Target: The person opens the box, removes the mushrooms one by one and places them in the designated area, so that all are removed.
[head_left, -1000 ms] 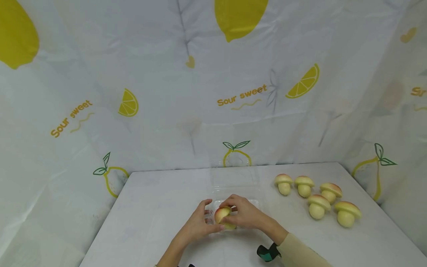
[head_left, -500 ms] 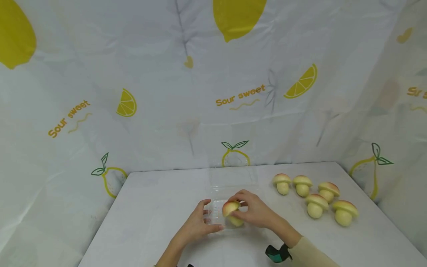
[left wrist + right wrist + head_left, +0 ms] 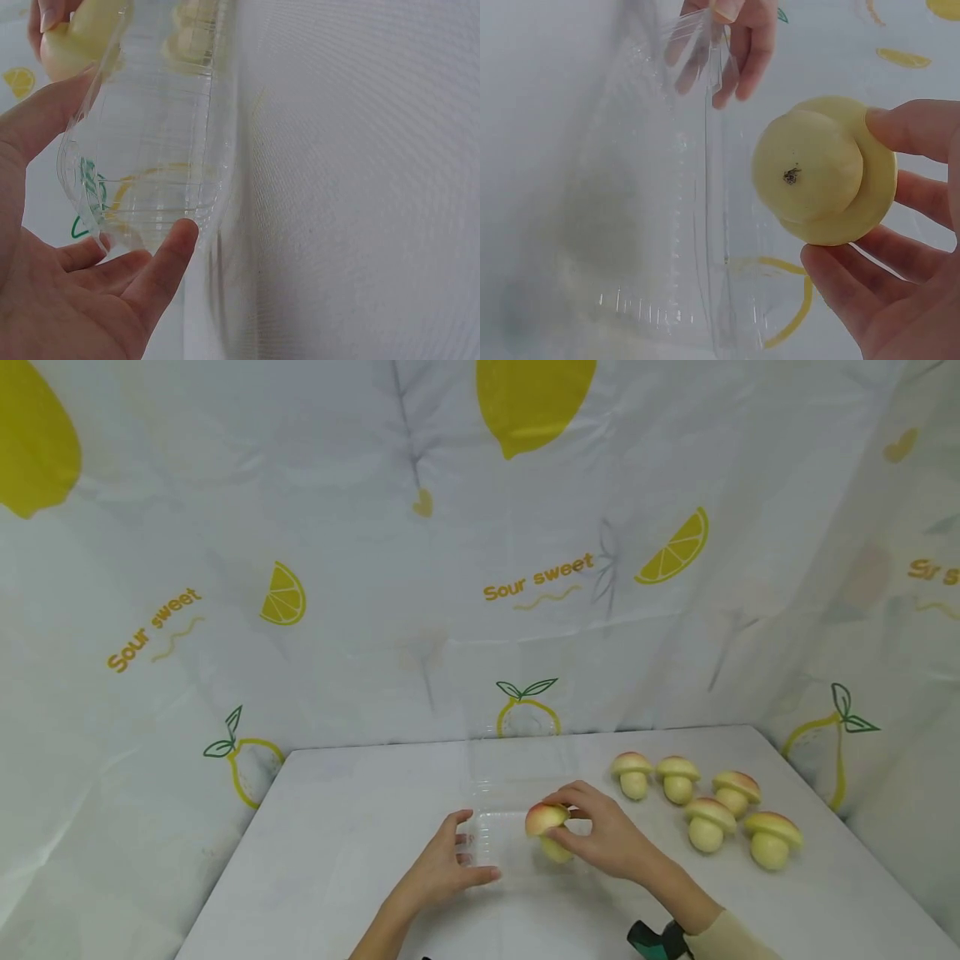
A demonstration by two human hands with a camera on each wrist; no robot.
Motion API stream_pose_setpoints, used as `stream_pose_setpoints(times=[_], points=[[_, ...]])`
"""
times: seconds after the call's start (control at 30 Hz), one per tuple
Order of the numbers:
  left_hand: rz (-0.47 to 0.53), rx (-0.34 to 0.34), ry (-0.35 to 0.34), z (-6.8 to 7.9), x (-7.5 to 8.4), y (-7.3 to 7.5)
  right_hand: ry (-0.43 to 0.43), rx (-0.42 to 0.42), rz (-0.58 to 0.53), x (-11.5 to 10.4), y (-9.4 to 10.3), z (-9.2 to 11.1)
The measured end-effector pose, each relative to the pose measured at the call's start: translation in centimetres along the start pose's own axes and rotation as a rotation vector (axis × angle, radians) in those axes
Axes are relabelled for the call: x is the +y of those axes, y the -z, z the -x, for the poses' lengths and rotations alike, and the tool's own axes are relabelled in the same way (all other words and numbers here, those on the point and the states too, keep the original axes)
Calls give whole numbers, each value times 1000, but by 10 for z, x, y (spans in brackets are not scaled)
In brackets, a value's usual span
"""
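Observation:
My right hand [image 3: 611,835] pinches a toy mushroom [image 3: 546,820] by its red-tinged cap, above the right part of a clear hinged plastic box [image 3: 512,853]. The right wrist view shows the mushroom's pale yellow stem end [image 3: 806,169] with a dark mark on it, thumb on one side of the cap and fingers on the other. My left hand [image 3: 441,862] holds the left end of the box. In the left wrist view its thumb lies at the rim of the box [image 3: 142,135], and the fingers touch the end wall.
Several more toy mushrooms [image 3: 708,824] stand on the white table [image 3: 360,827] to the right of the box. The box's raised clear lid [image 3: 521,764] lies toward the back. A white lemon-print curtain [image 3: 360,610] borders the table behind and at the sides.
My right hand has moved to the right with the toy mushroom, from the left part of the box to its right part. My left hand has stayed at the box's left end.

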State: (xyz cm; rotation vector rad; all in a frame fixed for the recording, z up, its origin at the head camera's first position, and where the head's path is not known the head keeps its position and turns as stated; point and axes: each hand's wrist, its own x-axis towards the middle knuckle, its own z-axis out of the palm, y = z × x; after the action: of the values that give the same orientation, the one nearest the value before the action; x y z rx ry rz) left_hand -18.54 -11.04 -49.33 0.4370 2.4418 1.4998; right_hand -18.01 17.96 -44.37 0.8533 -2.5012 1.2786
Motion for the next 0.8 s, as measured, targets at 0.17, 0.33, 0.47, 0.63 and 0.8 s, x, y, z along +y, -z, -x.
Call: stream_pose_setpoints(times=[0.17,0.33,0.47,0.63,0.8], points=[[-4,-5,12,0,-1,0,3,67,26,0,10,6],[-13,-5,13,-1,-1,0,18,116,22,2,19,11],[-19,-5,12,-2,0,0,51,162,49,5,25,15],[-12,-5,17,-2,0,0,60,206,93,8,32,19],[-10,-5,25,-1,0,1,39,214,103,12,40,22]])
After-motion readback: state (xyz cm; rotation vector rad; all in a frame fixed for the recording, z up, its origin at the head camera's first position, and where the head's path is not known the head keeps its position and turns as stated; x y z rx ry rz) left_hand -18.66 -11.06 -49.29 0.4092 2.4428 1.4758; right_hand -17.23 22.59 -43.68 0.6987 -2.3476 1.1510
